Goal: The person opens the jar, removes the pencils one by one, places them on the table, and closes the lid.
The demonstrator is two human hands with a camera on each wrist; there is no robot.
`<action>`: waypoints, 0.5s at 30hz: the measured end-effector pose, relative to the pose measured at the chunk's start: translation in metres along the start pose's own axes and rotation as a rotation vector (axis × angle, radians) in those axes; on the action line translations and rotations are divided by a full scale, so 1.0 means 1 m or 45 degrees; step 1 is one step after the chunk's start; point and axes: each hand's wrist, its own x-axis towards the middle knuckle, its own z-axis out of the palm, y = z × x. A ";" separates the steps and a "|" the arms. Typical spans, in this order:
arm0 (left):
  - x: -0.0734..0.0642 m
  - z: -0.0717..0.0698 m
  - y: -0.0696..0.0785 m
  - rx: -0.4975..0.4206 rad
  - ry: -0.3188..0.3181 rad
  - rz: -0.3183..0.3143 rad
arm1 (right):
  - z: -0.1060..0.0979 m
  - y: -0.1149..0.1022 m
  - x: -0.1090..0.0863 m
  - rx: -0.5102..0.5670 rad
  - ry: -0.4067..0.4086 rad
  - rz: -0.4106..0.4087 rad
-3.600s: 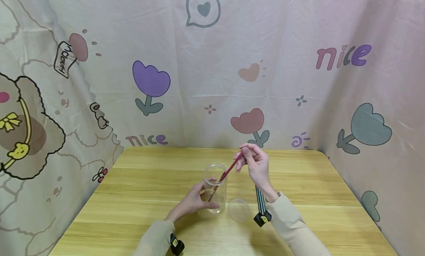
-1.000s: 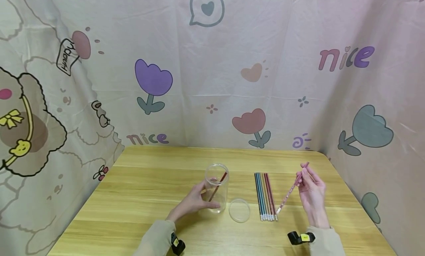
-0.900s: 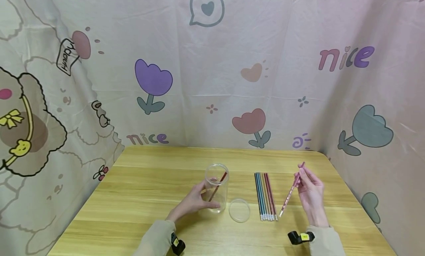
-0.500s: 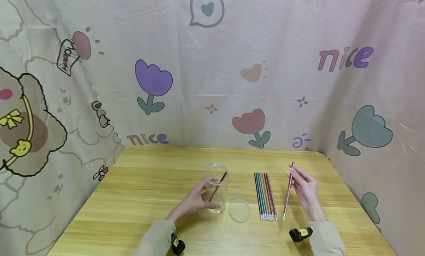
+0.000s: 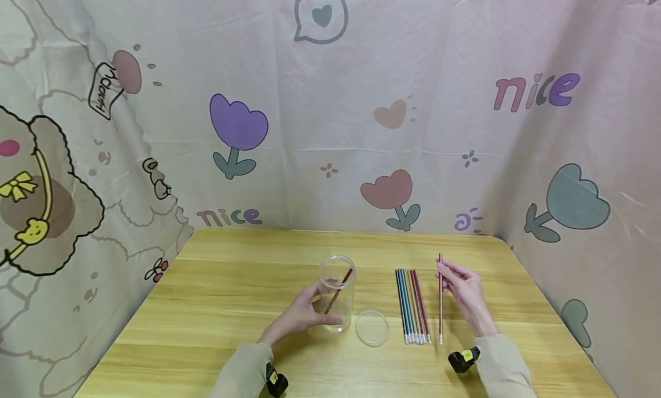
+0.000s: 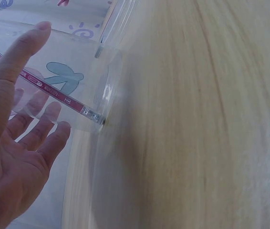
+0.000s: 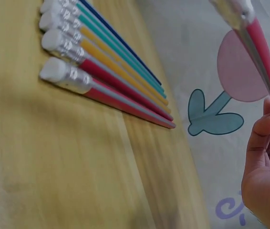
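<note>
My left hand (image 5: pixel 296 315) grips a clear jar (image 5: pixel 347 313), thumb on the near side and fingers curled behind it. A red pencil (image 5: pixel 339 292) leans inside the jar; its silver eraser end sits at the bottom in the left wrist view. On the right, my right hand (image 5: pixel 466 292) pinches another red pencil (image 5: pixel 441 315) near its upper end, eraser end down. Beside it lies a row of pencils (image 5: pixel 411 306) in blue, teal, yellow and red. In the right wrist view, the held pencil (image 7: pixel 261 52) is apart from the row's white erasers (image 7: pixel 54 70).
A round clear lid (image 5: pixel 372 328) lies flat between the jar and the pencil row. The wooden table (image 5: pixel 232 283) ends at a printed cloth backdrop (image 5: pixel 315 186) behind and at both sides.
My right hand has let go of the red pencil now in the jar and holds another. Over the last second it moved left toward the row, the pencil swinging from slanted to straight.
</note>
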 end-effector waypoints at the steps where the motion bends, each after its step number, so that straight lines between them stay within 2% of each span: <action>1: 0.000 0.000 0.000 -0.001 0.000 -0.001 | 0.000 0.001 0.001 -0.019 0.002 0.009; 15: 0.000 -0.001 0.001 -0.022 -0.009 0.008 | -0.002 0.009 0.009 -0.120 0.039 0.092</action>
